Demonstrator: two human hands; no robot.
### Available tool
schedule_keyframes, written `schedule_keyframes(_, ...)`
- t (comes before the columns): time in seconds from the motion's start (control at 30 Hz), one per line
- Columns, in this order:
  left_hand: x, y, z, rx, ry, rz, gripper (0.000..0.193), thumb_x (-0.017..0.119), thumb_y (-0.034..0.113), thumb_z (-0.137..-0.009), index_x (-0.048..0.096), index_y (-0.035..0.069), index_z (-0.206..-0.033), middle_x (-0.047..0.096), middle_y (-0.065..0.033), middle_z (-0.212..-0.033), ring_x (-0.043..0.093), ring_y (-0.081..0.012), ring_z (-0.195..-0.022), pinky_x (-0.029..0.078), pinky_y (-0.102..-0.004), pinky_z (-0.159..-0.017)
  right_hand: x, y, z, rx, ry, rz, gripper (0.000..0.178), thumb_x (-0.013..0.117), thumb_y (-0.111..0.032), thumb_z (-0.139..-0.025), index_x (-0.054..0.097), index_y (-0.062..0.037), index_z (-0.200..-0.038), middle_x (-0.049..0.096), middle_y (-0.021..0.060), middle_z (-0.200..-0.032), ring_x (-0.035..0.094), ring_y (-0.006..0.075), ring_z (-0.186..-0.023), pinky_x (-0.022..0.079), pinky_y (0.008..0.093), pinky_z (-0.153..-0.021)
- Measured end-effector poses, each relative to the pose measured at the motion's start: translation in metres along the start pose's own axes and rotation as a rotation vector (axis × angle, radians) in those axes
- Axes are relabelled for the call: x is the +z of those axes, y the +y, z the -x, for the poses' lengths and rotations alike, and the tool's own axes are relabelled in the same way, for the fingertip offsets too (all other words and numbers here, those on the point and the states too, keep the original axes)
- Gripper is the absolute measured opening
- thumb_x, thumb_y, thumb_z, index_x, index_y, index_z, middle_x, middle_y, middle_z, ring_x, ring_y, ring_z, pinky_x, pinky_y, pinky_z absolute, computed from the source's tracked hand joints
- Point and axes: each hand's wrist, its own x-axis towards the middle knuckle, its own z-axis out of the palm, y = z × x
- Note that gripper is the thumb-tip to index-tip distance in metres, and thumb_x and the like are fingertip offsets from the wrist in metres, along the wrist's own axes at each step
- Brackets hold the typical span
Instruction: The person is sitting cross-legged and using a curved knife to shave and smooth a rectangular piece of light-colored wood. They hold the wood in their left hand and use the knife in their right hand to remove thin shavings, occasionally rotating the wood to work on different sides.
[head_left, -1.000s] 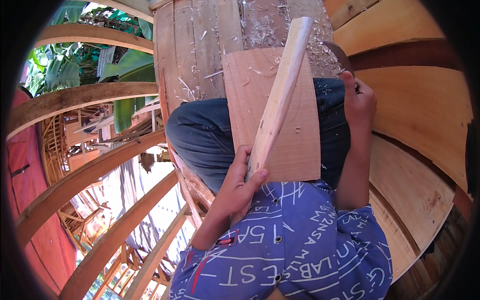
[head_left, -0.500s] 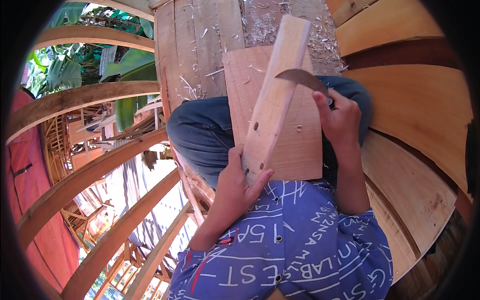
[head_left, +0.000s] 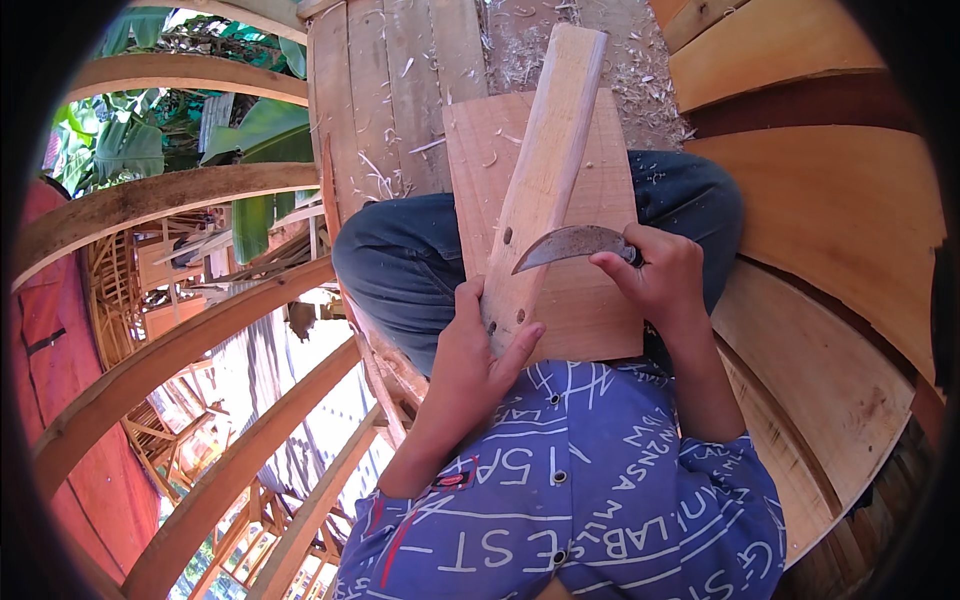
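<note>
My left hand (head_left: 478,345) grips the near end of a long pale wooden bar (head_left: 547,160) that has several dark oval holes close to that end. The bar slants up and away over a flat wooden board (head_left: 600,300) lying across my lap. In my right hand (head_left: 668,272) is a knife with a curved, sickle-like blade (head_left: 570,245); its dark handle is mostly hidden by my fingers. The blade lies across the bar's right edge, a little beyond the holes, with its tip pointing left toward my left hand.
I sit cross-legged on a plank floor (head_left: 395,100) strewn with wood shavings (head_left: 650,95). Curved wooden slats (head_left: 200,345) form an open railing on the left, with banana leaves (head_left: 270,135) outside. Broad wooden panels (head_left: 820,190) rise on the right.
The knife has come down along the bar, from its upper half to near the holes, with my right hand moving toward me. The bar's far end has shifted slightly left.
</note>
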Motion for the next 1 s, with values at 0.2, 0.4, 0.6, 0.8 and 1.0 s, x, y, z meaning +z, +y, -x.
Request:
schedule_keyframes(0.2, 0.000, 0.009, 0.002, -0.009, -0.010, -0.027, 0.064, 0.069, 0.032, -0.088, 0.034, -0.006, -0.127, 0.062, -0.0324, -0.094, 0.066, -0.0446, -0.088, 0.053, -0.0417, -0.074, -0.005, 0.005, -0.008, -0.011, 0.109, 0.059, 0.060, 0.067, -0.064, -0.075, 0.055, -0.0064, -0.063, 0.053, 0.0103, -0.055, 0.058, 0.0310, -0.052, 0.042, 0.0373, -0.046)
schedule_keyframes(0.4, 0.001, 0.007, 0.004, -0.004, -0.007, -0.058, 0.065, 0.069, 0.033, -0.088, 0.034, -0.007, -0.126, 0.062, -0.0334, -0.090, 0.066, -0.0464, -0.083, 0.053, -0.0425, -0.069, -0.010, 0.008, -0.015, 0.016, 0.142, 0.118, 0.063, 0.066, -0.066, -0.075, 0.051, -0.0057, -0.062, 0.049, 0.0117, -0.055, 0.054, 0.0331, -0.052, 0.040, 0.0378, -0.047)
schedule_keyframes(0.6, 0.001, 0.005, 0.007, -0.014, -0.023, -0.037, 0.064, 0.068, 0.034, -0.088, 0.035, -0.006, -0.125, 0.062, -0.0334, -0.089, 0.065, -0.0471, -0.081, 0.052, -0.0439, -0.068, -0.008, 0.010, -0.016, 0.058, 0.171, 0.109, 0.063, 0.066, -0.065, -0.076, 0.055, -0.0038, -0.065, 0.052, 0.0130, -0.056, 0.057, 0.0338, -0.055, 0.042, 0.0387, -0.049)
schedule_keyframes(0.8, 0.015, 0.000, 0.018, -0.062, -0.225, 0.021, 0.059, 0.068, 0.033, -0.088, 0.038, -0.003, -0.124, 0.061, -0.0317, -0.091, 0.064, -0.0461, -0.084, 0.051, -0.0443, -0.073, -0.046, 0.077, -0.045, 0.461, 0.421, -0.041, 0.062, 0.059, -0.057, -0.089, 0.059, 0.0027, -0.072, 0.051, 0.0182, -0.057, 0.050, 0.0338, -0.052, 0.040, 0.0386, -0.052)
schedule_keyframes(1.0, -0.006, -0.019, -0.010, -0.054, 0.048, 0.211, 0.050, 0.066, 0.025, -0.088, 0.041, -0.003, -0.121, 0.062, -0.0303, -0.094, 0.066, -0.0403, -0.090, 0.050, -0.0398, -0.078, -0.025, 0.037, -0.032, 0.117, 0.182, -0.116, 0.055, 0.061, -0.051, -0.090, 0.053, -0.0005, -0.069, 0.041, 0.0219, -0.060, 0.046, 0.0408, -0.054, 0.038, 0.0394, -0.050)
